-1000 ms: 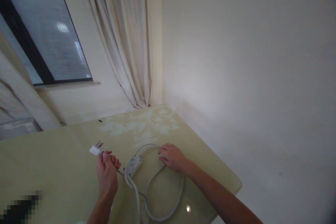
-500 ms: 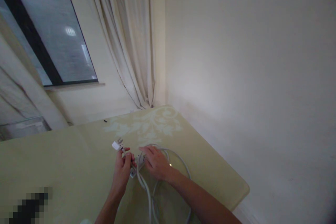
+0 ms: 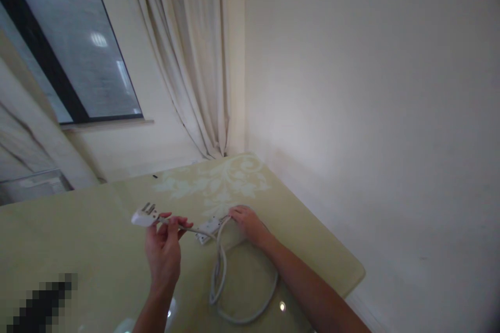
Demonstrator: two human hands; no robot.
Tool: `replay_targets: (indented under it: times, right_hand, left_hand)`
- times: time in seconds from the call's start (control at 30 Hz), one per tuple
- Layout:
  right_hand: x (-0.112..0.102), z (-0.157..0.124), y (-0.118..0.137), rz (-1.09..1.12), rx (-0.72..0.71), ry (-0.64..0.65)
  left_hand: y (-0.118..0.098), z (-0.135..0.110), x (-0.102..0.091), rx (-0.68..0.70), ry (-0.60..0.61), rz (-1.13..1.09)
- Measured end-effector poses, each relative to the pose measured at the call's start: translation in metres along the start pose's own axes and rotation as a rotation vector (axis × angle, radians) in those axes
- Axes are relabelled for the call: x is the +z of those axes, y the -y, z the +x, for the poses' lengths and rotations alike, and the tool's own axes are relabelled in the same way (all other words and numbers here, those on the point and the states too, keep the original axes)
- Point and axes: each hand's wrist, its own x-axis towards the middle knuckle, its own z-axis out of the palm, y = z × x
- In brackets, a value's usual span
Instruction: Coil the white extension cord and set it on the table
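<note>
Two bare hands at work with a corded power strip on a pale desk (image 3: 97, 234). The left hand (image 3: 162, 251), raised toward the desk's left side, grasps the cord (image 3: 197, 231) between thumb and fingers just behind the white plug (image 3: 144, 216), whose prongs (image 3: 148, 208) point upward and toward the far edge. From this grip the cord runs rightward across the near side of the power strip (image 3: 209, 227), which lies flat, well in from the far edge. The right hand (image 3: 250, 226), nearer the desk's right edge, lies over the cord beside the strip's right end, fingers curled; whether it grips or merely presses cannot be told. Below the strip, strands gather in a narrow bundle, and a wide loop (image 3: 242, 321) curves rightward beneath the right forearm. A white floral pattern (image 3: 219, 183) fills the far right corner; a small black object (image 3: 155, 176) lies by the far edge, left of the pattern.
</note>
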Motion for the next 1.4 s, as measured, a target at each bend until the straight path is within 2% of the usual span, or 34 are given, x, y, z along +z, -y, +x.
replay_targets:
  times: [0.1,0.2,0.33,0.47,0.57,0.63,0.7,0.83,0.9,0.97,1.03,1.13,1.27,1.4]
  right_hand:
    - [-0.010,-0.003,-0.009,0.038,0.081,-0.024]
    - [-0.017,-0.007,-0.009,0.039,0.121,0.022]
    - [-0.018,-0.017,-0.006,0.064,0.101,0.074]
    - [-0.018,-0.026,-0.007,0.196,0.100,0.048]
    - [-0.025,-0.029,0.000,0.321,0.138,-0.081]
    - [-0.031,-0.029,0.011,0.424,0.180,-0.188]
    - [-0.035,-0.026,0.024,0.559,0.222,-0.242]
    - [-0.030,-0.018,0.037,0.915,0.422,-0.168]
    - [-0.025,-0.016,0.037,1.045,0.533,-0.150]
    - [-0.021,-0.016,0.033,1.097,0.592,-0.197]
    - [-0.020,-0.018,0.030,1.111,0.648,-0.276]
    - [-0.019,-0.019,0.029,1.036,0.686,-0.341]
    - [-0.020,-0.017,0.033,0.684,0.527,-0.312]
    - [-0.018,-0.015,0.032,0.522,0.552,-0.259]
  left_hand:
    - [-0.007,0.009,-0.009,0.104,-0.133,-0.046]
    - [-0.008,0.015,-0.015,0.110,-0.113,-0.025]
    - [-0.001,0.017,-0.011,0.055,0.093,0.205]
    - [0.011,0.014,0.007,0.090,0.343,0.446]
    - [0.023,0.008,0.030,0.100,0.473,0.541]
    - [0.031,0.002,0.046,0.152,0.557,0.617]
    - [0.039,-0.005,0.060,0.205,0.636,0.685]
    - [0.049,-0.018,0.076,0.209,0.760,0.663]
    - [0.053,-0.018,0.075,0.172,0.825,0.546]
    - [0.059,-0.010,0.070,0.146,0.838,0.481]
    - [0.065,0.003,0.062,0.154,0.790,0.543]
    - [0.075,0.022,0.051,0.185,0.708,0.752]
    - [0.083,0.033,0.042,0.159,0.691,0.992]
    - [0.080,0.037,0.037,0.109,0.702,1.143]
